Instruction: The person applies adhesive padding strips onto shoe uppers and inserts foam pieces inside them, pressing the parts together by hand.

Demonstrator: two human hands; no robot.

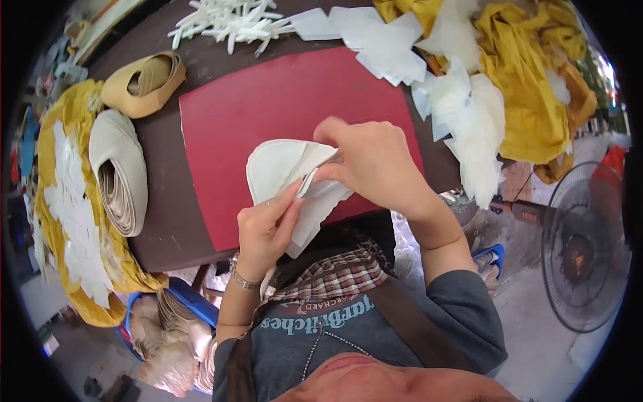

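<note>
Above the red mat (228, 120), my left hand (264, 231) pinches the lower edge of a white curved fabric piece (274, 164) between thumb and fingers. My right hand (365, 161) grips the same piece at its right side, fingers bent and thumb underneath. The piece is folded into layers between the hands, with its rounded end pointing up and left. A thin white sheet (311, 221) hangs below it, towards my body. The fingertips of my right hand are partly hidden.
White strips (224, 20) lie at the table's back. Thin white sheets (382, 40) and yellow bags (522, 80) are at the right. Rolled cream (120, 167) and tan pieces (144, 84) lie left. A fan (583, 248) stands right; a blue crate (194, 298) sits below left.
</note>
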